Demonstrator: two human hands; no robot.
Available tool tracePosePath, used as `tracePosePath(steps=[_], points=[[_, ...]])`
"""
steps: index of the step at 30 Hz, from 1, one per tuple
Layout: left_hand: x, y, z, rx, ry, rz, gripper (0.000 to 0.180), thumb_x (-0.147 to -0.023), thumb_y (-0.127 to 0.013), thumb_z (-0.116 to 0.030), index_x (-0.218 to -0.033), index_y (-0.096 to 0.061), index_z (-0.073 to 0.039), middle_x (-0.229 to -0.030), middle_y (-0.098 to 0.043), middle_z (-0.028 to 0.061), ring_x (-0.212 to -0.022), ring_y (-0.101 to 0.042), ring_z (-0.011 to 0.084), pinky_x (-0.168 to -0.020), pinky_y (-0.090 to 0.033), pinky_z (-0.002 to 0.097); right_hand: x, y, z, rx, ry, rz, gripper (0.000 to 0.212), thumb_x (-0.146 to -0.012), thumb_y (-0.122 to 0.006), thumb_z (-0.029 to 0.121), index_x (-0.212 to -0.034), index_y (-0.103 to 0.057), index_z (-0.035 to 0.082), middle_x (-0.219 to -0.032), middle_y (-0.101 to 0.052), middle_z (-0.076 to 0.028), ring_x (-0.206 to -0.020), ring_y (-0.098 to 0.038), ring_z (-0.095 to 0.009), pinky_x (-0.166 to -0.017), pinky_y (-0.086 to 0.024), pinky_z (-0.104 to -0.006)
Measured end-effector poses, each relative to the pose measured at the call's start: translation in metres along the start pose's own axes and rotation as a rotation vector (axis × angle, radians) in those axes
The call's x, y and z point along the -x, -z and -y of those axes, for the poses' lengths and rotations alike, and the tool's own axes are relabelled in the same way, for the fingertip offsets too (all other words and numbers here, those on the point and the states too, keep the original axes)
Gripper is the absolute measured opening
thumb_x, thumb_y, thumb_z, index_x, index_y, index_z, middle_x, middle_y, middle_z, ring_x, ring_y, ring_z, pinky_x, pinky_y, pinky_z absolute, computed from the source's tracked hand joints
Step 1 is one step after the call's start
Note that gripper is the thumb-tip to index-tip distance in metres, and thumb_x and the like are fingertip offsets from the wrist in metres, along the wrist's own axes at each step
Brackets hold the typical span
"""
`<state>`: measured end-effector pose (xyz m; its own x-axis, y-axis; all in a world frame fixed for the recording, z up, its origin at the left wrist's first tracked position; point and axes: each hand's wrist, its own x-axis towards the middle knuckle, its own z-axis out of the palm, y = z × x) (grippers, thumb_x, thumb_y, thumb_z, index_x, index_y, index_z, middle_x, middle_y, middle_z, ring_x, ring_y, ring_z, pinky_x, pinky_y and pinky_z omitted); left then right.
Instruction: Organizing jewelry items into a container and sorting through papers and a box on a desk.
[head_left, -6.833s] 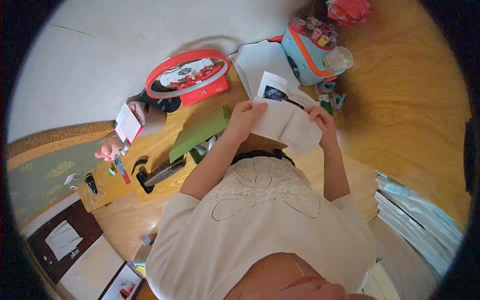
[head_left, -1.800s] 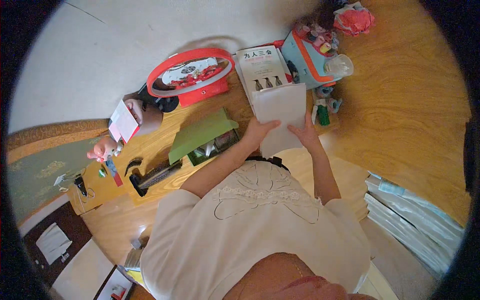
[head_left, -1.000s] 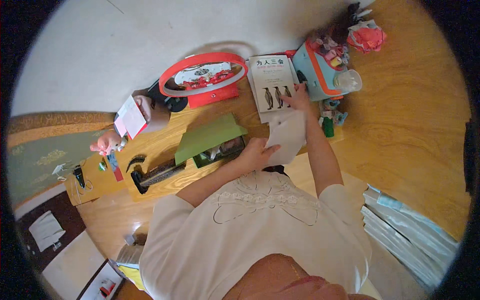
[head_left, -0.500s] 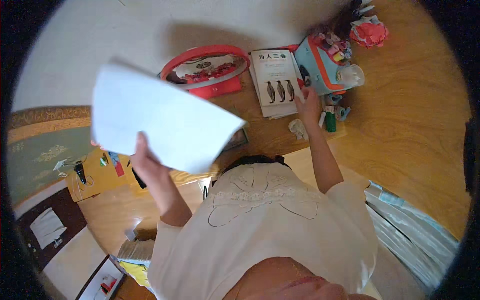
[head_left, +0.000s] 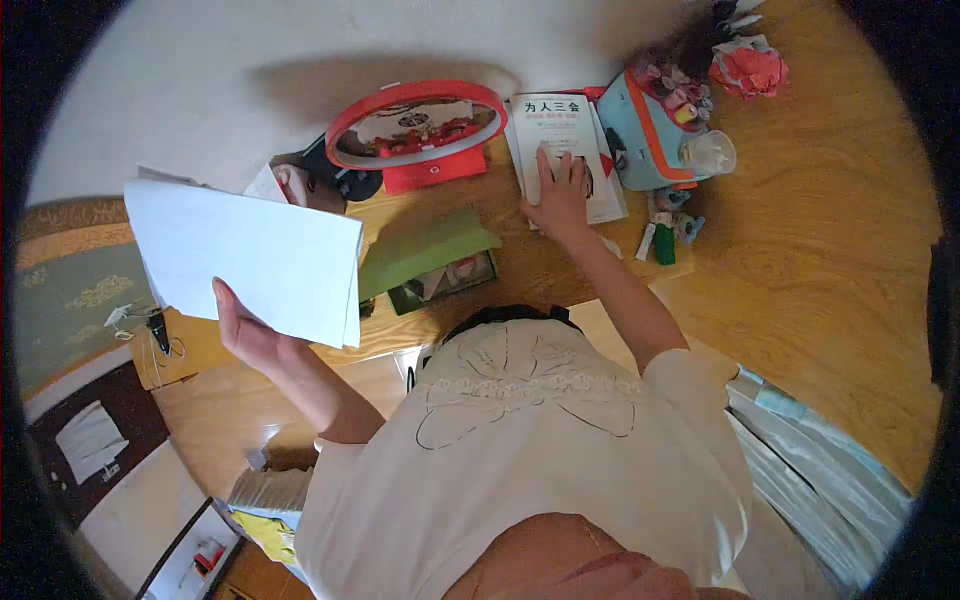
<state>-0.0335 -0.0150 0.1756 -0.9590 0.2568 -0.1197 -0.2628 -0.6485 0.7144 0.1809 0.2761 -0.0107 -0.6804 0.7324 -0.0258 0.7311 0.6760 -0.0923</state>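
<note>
A few white paper sheets (head_left: 240, 250) are gripped in my left hand (head_left: 250, 335), thumb on top, held up at the left above the desk. My right hand (head_left: 560, 200) lies on the lower part of a white-covered book (head_left: 555, 115), its fingers spread over the cover. Other white papers or books (head_left: 608, 207) show beneath that book. Close to its right side stands a light blue and orange box (head_left: 635, 125) filled with small items.
A red-rimmed oval mirror (head_left: 418, 92) stands at the back of the wooden desk (head_left: 810, 230). Before it sits an open box with a green lid (head_left: 430, 250). A clear cup (head_left: 710, 153), a green-capped tube (head_left: 665, 245) and a red crumpled wrapper (head_left: 750, 68) are at the right.
My left hand has moved the sheets left and lower, uncovering the green-lidded box. My right hand has gone from the book's right edge onto its cover.
</note>
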Motion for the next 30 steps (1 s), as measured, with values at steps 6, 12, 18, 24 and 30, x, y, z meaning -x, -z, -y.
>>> tracePosePath(steps=[6,12,18,24,30], points=[[-0.006,0.024,-0.022,0.007,-0.101,-0.052,0.04,-0.088,-0.052,-0.022,-0.119,-0.046,0.003,-0.114,-0.054,0.0151,-0.103,-0.054,0.0268,-0.089,-0.044,0.0405,-0.023,-0.008,-0.064,-0.331,0.07,0.033,0.071,-0.073,-0.065,0.028,-0.134,-0.032,0.013,-0.132,-0.034,-0.024,-0.122,-0.034,-0.039,-0.099,-0.032,-0.0443],[-0.005,0.035,-0.042,0.034,-0.181,-0.165,0.036,-0.087,-0.053,-0.022,-0.115,-0.05,0.001,-0.112,-0.056,0.0132,-0.102,-0.054,0.026,-0.088,-0.044,0.0401,0.008,0.003,-0.033,-0.111,0.387,-0.056,0.07,-0.07,-0.068,0.031,-0.131,-0.039,0.017,-0.133,-0.033,-0.022,-0.123,-0.032,-0.039,-0.099,-0.03,-0.0491],[-0.009,0.027,-0.059,0.071,-0.3,-0.243,0.032,-0.087,-0.054,-0.019,-0.112,-0.053,0.001,-0.111,-0.057,0.0124,-0.102,-0.054,0.0255,-0.087,-0.044,0.0402,0.008,-0.018,-0.023,-0.051,0.325,-0.045,0.071,-0.07,-0.067,0.024,-0.133,-0.036,0.021,-0.138,-0.026,-0.018,-0.127,-0.027,-0.035,-0.1,-0.027,-0.051],[-0.012,0.042,-0.064,0.154,-0.245,-0.137,0.032,-0.086,-0.055,-0.02,-0.112,-0.054,0.0,-0.111,-0.057,0.0118,-0.101,-0.055,0.0248,-0.087,-0.045,0.0396,0.001,-0.02,-0.022,0.138,0.676,-0.249,0.043,-0.07,-0.063,0.014,-0.112,-0.055,0.018,-0.131,-0.037,-0.017,-0.122,-0.033,-0.034,-0.099,-0.029,-0.0485],[-0.016,0.065,-0.073,0.143,-0.243,-0.174,0.033,-0.086,-0.055,-0.02,-0.111,-0.054,0.001,-0.111,-0.057,0.0122,-0.1,-0.055,0.0244,-0.085,-0.046,0.0394,0.003,-0.004,-0.061,0.002,0.385,-0.288,0.031,-0.07,-0.061,0.011,-0.1,-0.06,0.014,-0.112,-0.052,-0.013,-0.104,-0.048,-0.032,-0.086,-0.039,-0.0449]])
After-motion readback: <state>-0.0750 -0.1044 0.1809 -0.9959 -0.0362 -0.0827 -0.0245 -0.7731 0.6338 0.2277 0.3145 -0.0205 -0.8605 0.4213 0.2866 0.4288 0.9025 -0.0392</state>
